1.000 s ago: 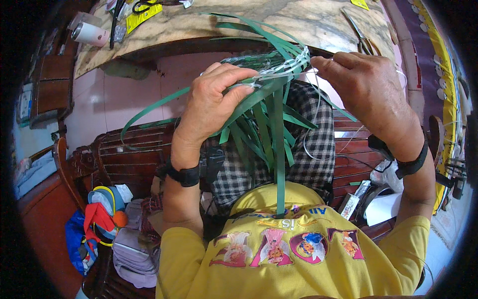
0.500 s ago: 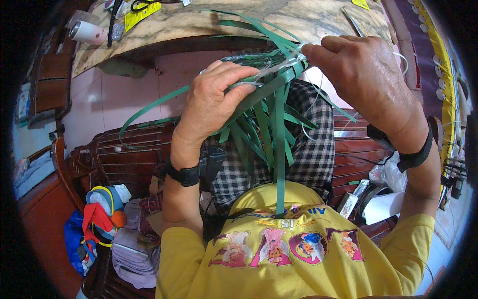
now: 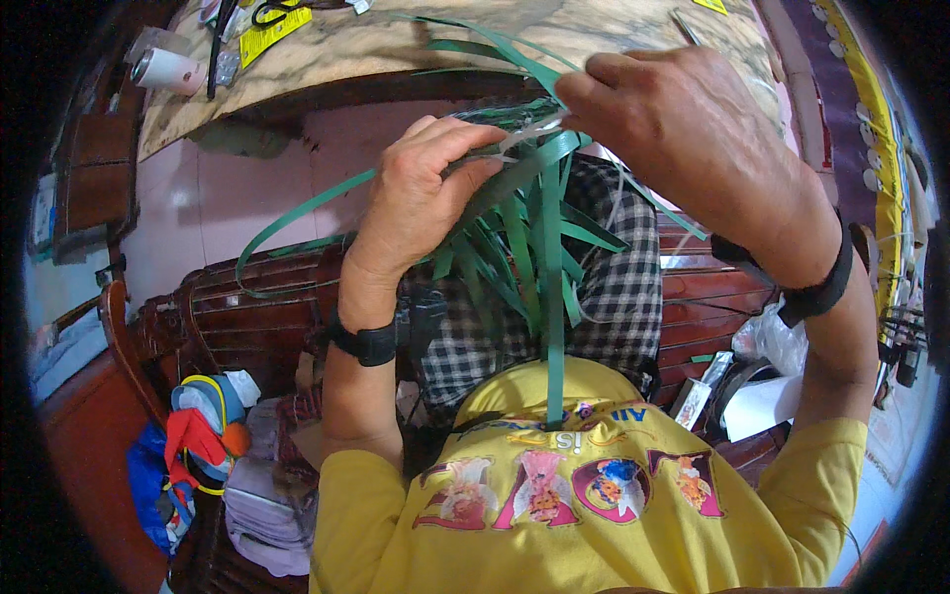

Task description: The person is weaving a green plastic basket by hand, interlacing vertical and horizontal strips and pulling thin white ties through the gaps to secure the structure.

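Observation:
My left hand (image 3: 421,188) has its thumb and fingers closed on the edge of a bundle of partly woven green strips (image 3: 549,247), with long loose ends hanging over my checked lap and fanning toward the table. A pale, narrow strip (image 3: 534,129) runs along the bundle's upper edge between my hands. My right hand (image 3: 673,129), at the bundle's top right, has its fingers bent and pinched at that strip; its fingertips are partly hidden. A thin white length hangs down behind it.
A marble-topped table (image 3: 396,54) ahead holds black scissors (image 3: 272,12), a cup (image 3: 168,67) and yellow packets (image 3: 259,40). On the wooden bench (image 3: 247,287) lie colourful cloth items (image 3: 193,445), a lilac backpack (image 3: 267,505) and, at right, a plastic bag (image 3: 767,337).
My right hand has moved up and to the left along the bundle's top, covering more of it and of the table behind. My left hand stays nearly in place, still gripping.

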`<state>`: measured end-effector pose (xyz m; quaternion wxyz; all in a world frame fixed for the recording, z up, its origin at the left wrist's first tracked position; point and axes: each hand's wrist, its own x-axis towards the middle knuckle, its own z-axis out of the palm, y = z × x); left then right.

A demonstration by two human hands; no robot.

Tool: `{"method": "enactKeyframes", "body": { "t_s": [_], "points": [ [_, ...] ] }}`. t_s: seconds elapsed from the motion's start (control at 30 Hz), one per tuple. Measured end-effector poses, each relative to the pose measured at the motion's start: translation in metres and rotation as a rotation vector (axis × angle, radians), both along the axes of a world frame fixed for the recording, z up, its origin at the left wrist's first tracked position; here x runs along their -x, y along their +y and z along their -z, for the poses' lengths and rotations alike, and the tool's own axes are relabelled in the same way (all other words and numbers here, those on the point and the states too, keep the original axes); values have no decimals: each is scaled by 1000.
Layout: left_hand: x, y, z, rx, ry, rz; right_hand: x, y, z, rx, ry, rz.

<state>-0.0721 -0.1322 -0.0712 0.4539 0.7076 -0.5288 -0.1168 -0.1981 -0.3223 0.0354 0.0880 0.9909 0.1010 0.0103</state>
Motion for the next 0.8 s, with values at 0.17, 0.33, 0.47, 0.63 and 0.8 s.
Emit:
{"method": "enactKeyframes", "body": {
  "t_s": [0.17,0.33,0.47,0.63,0.8],
  "points": [
    [-2,1,2,13,8,0,-15,16,-4,-43,-81,-92],
    [-3,-2,3,22,19,27,-23,14,7,-30,-68,-210],
    [-2,-2,11,35,54,5,-38,19,25,-208,-119,-207],
    [-5,2,18,-6,304,-73,-48,18,30,-204,-85,-243],
    [-8,2,16,-36,174,-66,-45,12,51,-321,-123,-218]
  ]
}}
